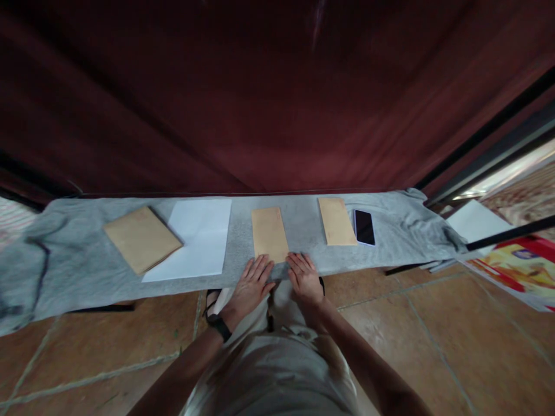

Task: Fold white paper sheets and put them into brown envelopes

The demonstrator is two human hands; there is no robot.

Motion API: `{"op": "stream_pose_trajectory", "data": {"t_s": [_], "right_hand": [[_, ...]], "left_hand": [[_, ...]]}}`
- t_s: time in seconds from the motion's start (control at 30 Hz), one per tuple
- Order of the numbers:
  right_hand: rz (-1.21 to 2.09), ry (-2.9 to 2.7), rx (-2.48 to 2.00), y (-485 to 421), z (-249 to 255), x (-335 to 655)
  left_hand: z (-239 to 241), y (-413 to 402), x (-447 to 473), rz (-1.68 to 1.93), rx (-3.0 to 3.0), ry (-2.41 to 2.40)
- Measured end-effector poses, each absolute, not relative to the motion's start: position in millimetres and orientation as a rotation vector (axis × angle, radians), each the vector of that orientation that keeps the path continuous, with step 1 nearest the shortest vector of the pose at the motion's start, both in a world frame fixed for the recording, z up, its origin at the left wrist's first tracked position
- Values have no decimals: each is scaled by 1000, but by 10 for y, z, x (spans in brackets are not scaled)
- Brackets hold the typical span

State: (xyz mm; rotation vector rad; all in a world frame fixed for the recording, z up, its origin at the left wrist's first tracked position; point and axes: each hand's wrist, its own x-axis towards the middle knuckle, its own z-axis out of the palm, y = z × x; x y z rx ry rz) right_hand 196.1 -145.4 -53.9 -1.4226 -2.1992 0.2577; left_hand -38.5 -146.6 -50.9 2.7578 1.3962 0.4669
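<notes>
A flat brown paper rectangle (269, 232), much like an envelope, lies in the middle of the grey cloth (303, 219). My left hand (254, 281) rests flat at its near edge, fingertips on the paper and fingers stretched out. Palm down, my right hand (305, 278) lies by the near right corner, its fingers also extended. A similar brown paper piece (337, 222) lies to the right, beside a dark-screened phone (364, 227). On the left, a stack of larger brown paper (143, 240) partly overlaps white sheets (203, 237).
The cloth covers a narrow, bench-like surface against a dark red hanging (260, 115). Dark metal bars (489, 127) run along the right side. Below them are a white sheet (479, 222) and a red and yellow printed package (520, 268). The floor (390, 323) is tiled.
</notes>
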Motion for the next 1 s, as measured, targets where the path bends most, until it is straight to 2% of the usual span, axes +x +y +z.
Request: {"op": "stream_pose_trajectory", "data": {"t_s": [0.2, 0.67, 1.0], "right_hand": [[324, -2352, -1359, -1458, -433, 1734], [249, -2115, -1541, -1587, -605, 1910], [157, -1940, -1660, -1523, -607, 1793]], "left_hand": [[-570, -1492, -359, 503, 2753, 1439], [-417, -1477, -208, 511, 2630, 1577], [-121, -1232, 143, 25, 2736, 1635]]}}
